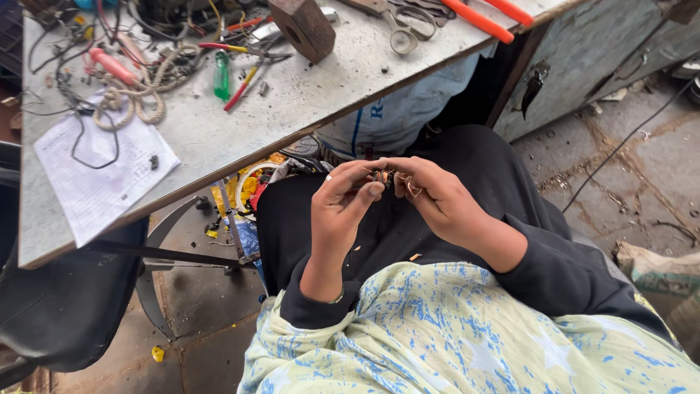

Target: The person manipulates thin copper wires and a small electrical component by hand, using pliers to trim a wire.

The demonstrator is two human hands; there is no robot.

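Workbench [240, 138]: big grey top, slanting across upper left, scuffed & dirty. Grey metal cabinet [583, 58] at upper right, stone floor [642, 168] below it w/ a thin cable running over it. Black chair seat [58, 306] at lower left, under the bench edge.

Person sits w/ black lap, pale green cloth w/ blue print [452, 335] over the near side. Dark sleeves on both arms.

On bench: sheet of paper [102, 171] near left edge w/ a black wire looped on it; coil of rope [138, 98] just above it; brown wood block [302, 28] w/ a hole, top centre; scissors [405, 29] right of block; orange-handled tool [485, 16] at far top right; green-handled screwdriver [222, 75] beside a red-handled one. Tangle of wires along back edge.

Hands meet over the lap, mid-frame. Left hand [339, 211]: fingers bent, thumb & forefinger tips pinched together on a small metal part [385, 177]. Right hand [437, 201]: fingers curled in, closed on same part from the other side; thin copper-coloured wire [414, 188] loops out by its fingertips. Part sits between both hands' fingertips, above the black lap, well apart from bench. Too small to tell its exact shape.
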